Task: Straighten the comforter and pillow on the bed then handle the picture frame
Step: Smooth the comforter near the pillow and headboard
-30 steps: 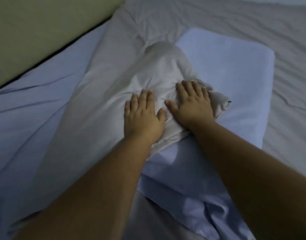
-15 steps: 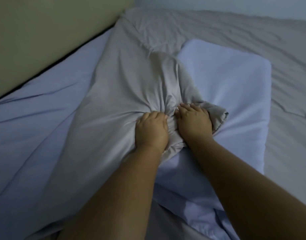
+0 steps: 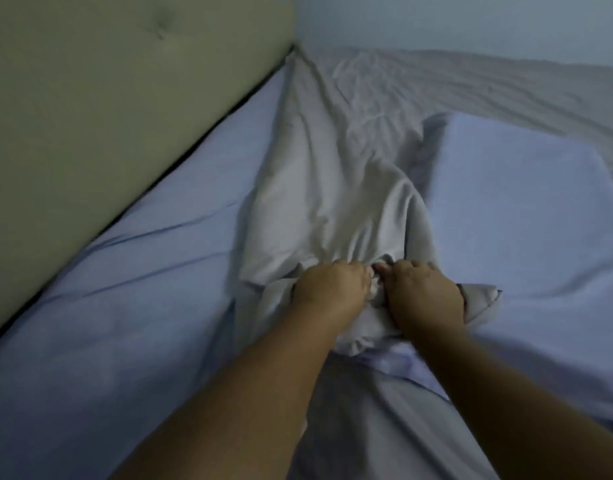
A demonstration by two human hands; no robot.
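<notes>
Comforter [image 3: 333,188] ran bunched down the frame's center, beside the pillow [image 3: 527,216] at right, as left hand [image 3: 329,285] and right hand [image 3: 423,292] clenched its gathered end on the bed [image 3: 125,306].

Two hands [image 3: 378,289], one grey comforter [image 3: 333,188], one blue pillow [image 3: 527,209], one headboard [image 3: 90,116]

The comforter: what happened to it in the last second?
Both hands, left and right, went from flat on the comforter to fisted in it, dragging the bunched end toward the person. The pillow and headboard stayed put.
</notes>
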